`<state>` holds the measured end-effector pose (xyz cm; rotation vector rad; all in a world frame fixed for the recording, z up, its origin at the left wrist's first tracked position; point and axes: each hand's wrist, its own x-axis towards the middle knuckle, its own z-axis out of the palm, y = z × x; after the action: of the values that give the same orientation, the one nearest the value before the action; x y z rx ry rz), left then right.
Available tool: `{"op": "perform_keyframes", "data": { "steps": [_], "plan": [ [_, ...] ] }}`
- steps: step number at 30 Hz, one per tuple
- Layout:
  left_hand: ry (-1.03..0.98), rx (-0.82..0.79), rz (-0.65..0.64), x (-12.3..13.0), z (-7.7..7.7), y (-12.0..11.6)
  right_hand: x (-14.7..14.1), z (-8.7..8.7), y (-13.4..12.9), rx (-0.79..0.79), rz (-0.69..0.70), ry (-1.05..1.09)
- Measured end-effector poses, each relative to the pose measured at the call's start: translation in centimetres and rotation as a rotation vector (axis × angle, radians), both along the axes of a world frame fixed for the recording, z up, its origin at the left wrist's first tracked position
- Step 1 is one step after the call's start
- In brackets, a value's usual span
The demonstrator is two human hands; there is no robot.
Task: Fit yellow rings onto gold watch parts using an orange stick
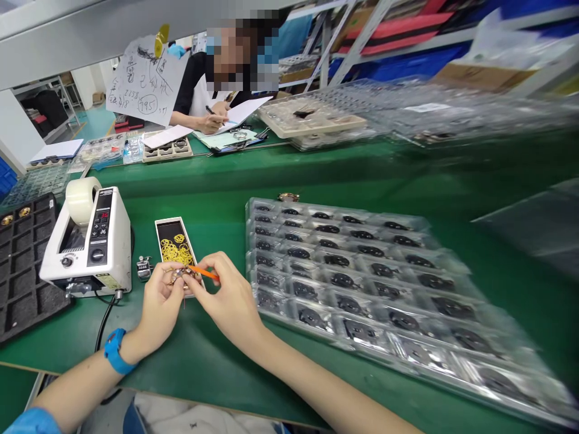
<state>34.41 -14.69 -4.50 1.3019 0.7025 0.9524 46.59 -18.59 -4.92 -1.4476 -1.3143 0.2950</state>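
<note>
We pinch small gold part [183, 277] in left hand [158, 301], fingers closed; right hand [228, 291] seems to grip orange stick [203, 272] against it, view poor. Hands work low over open box [168, 220] of gold rings [175, 250], keeping pieces within reach; blister tray [248, 223] lies just right.

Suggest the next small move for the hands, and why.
Probably work the tip of the orange stick in the right hand against the small gold part pinched in the left hand. Both hands meet at that part, and the stick points at it. They are low over the open box of gold pieces, so a slip would likely land there.
</note>
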Motion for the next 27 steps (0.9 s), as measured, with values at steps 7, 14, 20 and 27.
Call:
{"op": "perform_keyframes", "data": {
  "steps": [7,14,20,27],
  "plan": [
    [0.027,-0.025,-0.023,-0.4,-0.6,0.3,0.5,-0.1,0.7,-0.005,0.169,0.046],
    [0.376,0.392,-0.039,-1.6,0.8,1.6,0.7,0.3,0.3,0.197,0.17,-0.106],
    [0.226,0.059,0.065,-1.5,2.0,1.6,-0.1,1.2,-1.4,0.589,-0.049,-0.546],
    [0.061,-0.206,-0.075,-0.9,1.7,0.3,0.3,0.7,-0.5,0.464,-0.088,-0.593]
  ]
}}
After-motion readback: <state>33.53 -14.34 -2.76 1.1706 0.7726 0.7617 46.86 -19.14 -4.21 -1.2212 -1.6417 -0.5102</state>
